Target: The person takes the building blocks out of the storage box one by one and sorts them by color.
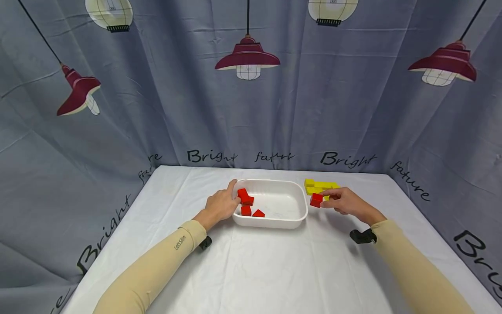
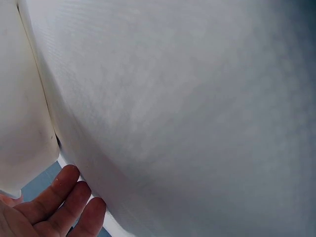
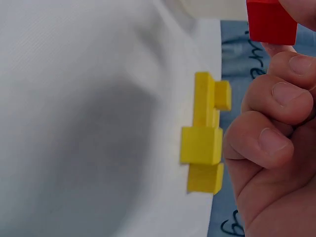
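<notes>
In the head view my left hand [image 1: 222, 204] holds the left rim of a white plastic basin [image 1: 270, 223], its thumb over the inner side. The left wrist view has the basin's outer wall [image 2: 24, 108] beside loosely extended fingers [image 2: 64, 190]. Inside, at the basin's left end, lie several red blocks [image 1: 245, 211], one of them a triangular block [image 1: 259, 213]. My right hand [image 1: 347, 201] pinches a red cube [image 1: 315, 200] between thumb and index finger, just outside the basin's right wall. In the right wrist view the cube [image 3: 271, 22] is partly cut off, and the other fingers are curled.
Several yellow blocks [image 1: 313, 187] lie grouped right of the basin, partly behind the right hand; the right wrist view shows these yellow blocks [image 3: 201, 145] more closely. White cloth [image 1: 266, 270] covers the table. A grey printed curtain [image 1: 251, 117] stands behind its far edge.
</notes>
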Motion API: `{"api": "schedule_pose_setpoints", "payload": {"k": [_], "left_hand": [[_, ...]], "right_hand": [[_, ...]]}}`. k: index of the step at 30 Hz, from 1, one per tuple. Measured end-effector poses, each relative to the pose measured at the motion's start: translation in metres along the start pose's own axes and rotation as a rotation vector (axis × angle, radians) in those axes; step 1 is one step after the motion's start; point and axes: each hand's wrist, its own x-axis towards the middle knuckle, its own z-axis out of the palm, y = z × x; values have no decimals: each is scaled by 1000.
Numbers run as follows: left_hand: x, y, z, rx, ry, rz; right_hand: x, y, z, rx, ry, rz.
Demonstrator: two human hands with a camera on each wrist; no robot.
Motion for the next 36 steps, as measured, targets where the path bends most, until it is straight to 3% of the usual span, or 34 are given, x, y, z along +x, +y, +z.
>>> {"api": "schedule_pose_setpoints", "payload": {"k": [18,36], "left_hand": [[2,-3,2,-5,-6,-2],[1,0,1,-12,-5,-9]], "right_hand": [[-2,36,17,-56,-4,68],[0,35,29,-114,-22,100]]}}
